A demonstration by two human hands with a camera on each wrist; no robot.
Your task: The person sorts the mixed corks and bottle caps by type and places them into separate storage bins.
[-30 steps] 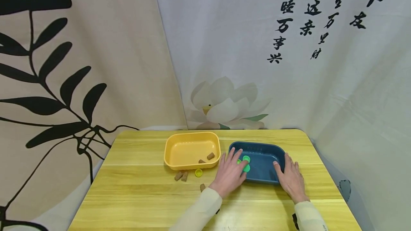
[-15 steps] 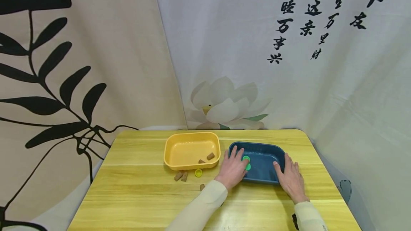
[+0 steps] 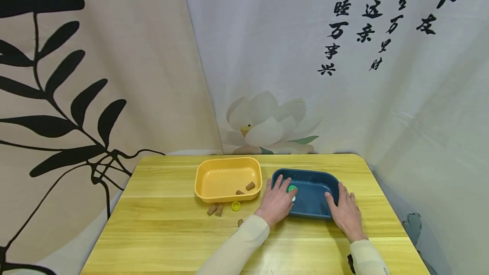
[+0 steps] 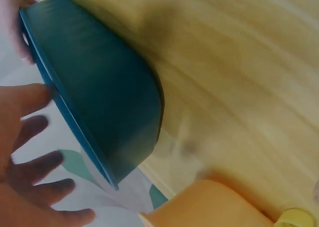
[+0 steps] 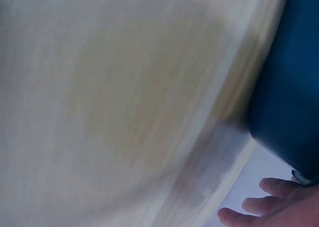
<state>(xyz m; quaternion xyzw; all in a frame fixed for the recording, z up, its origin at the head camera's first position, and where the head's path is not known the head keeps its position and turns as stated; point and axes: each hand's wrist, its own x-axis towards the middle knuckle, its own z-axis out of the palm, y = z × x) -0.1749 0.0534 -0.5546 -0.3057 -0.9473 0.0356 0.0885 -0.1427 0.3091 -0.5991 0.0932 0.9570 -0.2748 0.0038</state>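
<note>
A dark blue plastic tub (image 3: 315,207) stands at the back right of the table. My left hand (image 3: 278,200) lies over its left end, fingers spread, with a fingertip among small round caps. One green cap (image 3: 292,188) shows there, beside a small white disc (image 3: 293,199); the hand hides the rest. In the left wrist view, the thumb (image 4: 37,95) meets the tub's rim. My right hand (image 3: 345,215) holds the tub's right end, thumb inside the rim and fingers along the outside. Its fingertips (image 5: 276,187) show beside the rim in the right wrist view.
A yellow tub (image 3: 225,162) stands left of the blue one, with brown cork-like pieces (image 3: 250,186) inside. In front of it lie a yellow cap (image 3: 236,206) and more brown pieces (image 3: 212,210). One brown piece (image 3: 240,223) lies near the left sleeve. A printed curtain hangs behind.
My left hand has shifted slightly right and up over the tub. The lower green cap is out of sight and a white disc shows there instead. My right hand stays at the tub's edge.
</note>
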